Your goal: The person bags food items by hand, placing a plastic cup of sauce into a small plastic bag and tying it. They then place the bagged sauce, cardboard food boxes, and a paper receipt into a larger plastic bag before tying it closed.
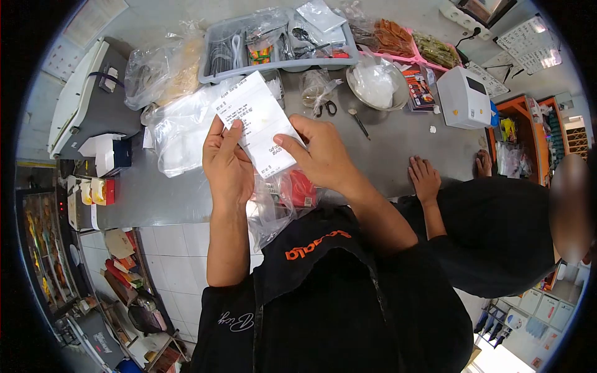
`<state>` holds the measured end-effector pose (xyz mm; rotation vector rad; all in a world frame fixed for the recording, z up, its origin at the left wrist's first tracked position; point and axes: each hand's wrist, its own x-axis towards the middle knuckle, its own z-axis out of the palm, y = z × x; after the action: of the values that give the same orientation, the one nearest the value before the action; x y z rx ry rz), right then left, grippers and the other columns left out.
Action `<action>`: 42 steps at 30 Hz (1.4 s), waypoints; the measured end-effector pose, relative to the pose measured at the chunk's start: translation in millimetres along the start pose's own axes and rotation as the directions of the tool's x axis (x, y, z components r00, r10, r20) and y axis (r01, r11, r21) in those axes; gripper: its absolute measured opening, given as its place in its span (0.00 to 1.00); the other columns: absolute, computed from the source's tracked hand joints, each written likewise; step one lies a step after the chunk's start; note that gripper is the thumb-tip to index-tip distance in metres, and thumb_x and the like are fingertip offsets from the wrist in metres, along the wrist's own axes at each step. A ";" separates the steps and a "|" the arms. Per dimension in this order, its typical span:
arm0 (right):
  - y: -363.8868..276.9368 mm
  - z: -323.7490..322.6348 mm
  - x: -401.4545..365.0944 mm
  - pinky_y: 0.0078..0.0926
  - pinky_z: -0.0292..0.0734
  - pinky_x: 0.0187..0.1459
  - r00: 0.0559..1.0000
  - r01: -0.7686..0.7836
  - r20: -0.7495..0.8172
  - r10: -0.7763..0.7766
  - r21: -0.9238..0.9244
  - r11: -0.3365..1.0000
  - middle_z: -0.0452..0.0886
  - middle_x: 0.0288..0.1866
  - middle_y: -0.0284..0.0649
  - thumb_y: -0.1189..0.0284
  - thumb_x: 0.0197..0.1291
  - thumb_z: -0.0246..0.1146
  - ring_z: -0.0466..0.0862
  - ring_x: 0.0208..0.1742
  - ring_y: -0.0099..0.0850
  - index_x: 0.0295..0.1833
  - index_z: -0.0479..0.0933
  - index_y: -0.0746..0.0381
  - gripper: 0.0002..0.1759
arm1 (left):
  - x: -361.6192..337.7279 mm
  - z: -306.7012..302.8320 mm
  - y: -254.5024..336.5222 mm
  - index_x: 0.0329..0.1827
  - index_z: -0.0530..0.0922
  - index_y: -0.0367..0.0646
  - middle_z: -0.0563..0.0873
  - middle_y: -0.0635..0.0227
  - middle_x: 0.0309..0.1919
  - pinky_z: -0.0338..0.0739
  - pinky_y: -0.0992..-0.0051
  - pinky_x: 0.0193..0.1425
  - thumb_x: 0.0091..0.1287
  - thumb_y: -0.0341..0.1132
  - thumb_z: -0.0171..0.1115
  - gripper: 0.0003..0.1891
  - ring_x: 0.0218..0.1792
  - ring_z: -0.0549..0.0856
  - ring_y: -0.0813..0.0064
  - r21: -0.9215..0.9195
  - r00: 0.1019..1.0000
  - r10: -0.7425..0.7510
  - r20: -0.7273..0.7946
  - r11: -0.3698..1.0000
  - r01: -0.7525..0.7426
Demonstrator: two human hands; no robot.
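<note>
A white printed receipt [256, 127] is held up over the metal counter between both hands. My left hand [229, 155] pinches its left edge, thumb on top. On the right edge, my right hand [320, 152] grips it with the thumb across the paper. Below the receipt, a clear plastic bag [273, 211] with a red item [301, 188] in it lies at the counter's near edge. Scissors [326, 109] with dark handles lie beyond my right hand, beside a small clear bag [318, 87].
Along the back stand a grey tray [208, 56] of packets and cutlery, a metal bowl [398, 99] and a white printer [463, 99]. Plastic bags [180, 133] lie at the left. A co-worker in black [491, 236] rests a hand [425, 179] on the counter at the right.
</note>
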<state>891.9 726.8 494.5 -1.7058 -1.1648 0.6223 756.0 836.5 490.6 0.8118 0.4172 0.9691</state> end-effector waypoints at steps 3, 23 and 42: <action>-1.2 5.1 -0.3 0.51 0.72 0.36 0.992 0.105 -0.066 -0.108 -0.039 0.994 0.79 0.28 0.60 0.63 0.65 0.70 0.81 0.35 0.61 0.38 0.79 0.69 0.17 | 0.2 -3.0 4.8 0.62 0.78 0.32 0.88 0.59 0.53 0.81 0.75 0.59 0.76 0.25 0.61 0.14 0.53 0.87 0.74 0.264 0.991 0.113 -0.077 0.960 -0.089; 48.3 9.2 -28.8 0.48 0.78 0.58 0.626 0.212 0.757 0.187 -0.395 0.894 0.85 0.50 0.56 0.60 0.71 0.64 0.86 0.52 0.50 0.52 0.82 0.66 0.19 | -74.6 -88.4 61.0 0.38 0.84 0.31 0.87 0.61 0.29 0.79 0.70 0.40 0.62 0.22 0.61 0.05 0.28 0.84 0.70 0.983 0.997 0.001 -0.079 0.167 0.078; 115.6 64.0 -33.0 0.51 0.82 0.52 0.780 -0.235 0.419 0.465 -0.493 0.838 0.87 0.55 0.53 0.65 0.70 0.56 0.89 0.53 0.51 0.60 0.82 0.58 0.19 | -73.7 -26.3 31.9 0.55 0.78 0.37 0.85 0.68 0.38 0.74 0.80 0.46 0.68 0.21 0.64 0.13 0.39 0.82 0.82 0.702 0.997 0.060 0.041 0.709 -0.071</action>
<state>875.6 712.1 360.2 -2.2413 -1.4325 1.2118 682.8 794.6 495.7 1.5430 0.7755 0.8614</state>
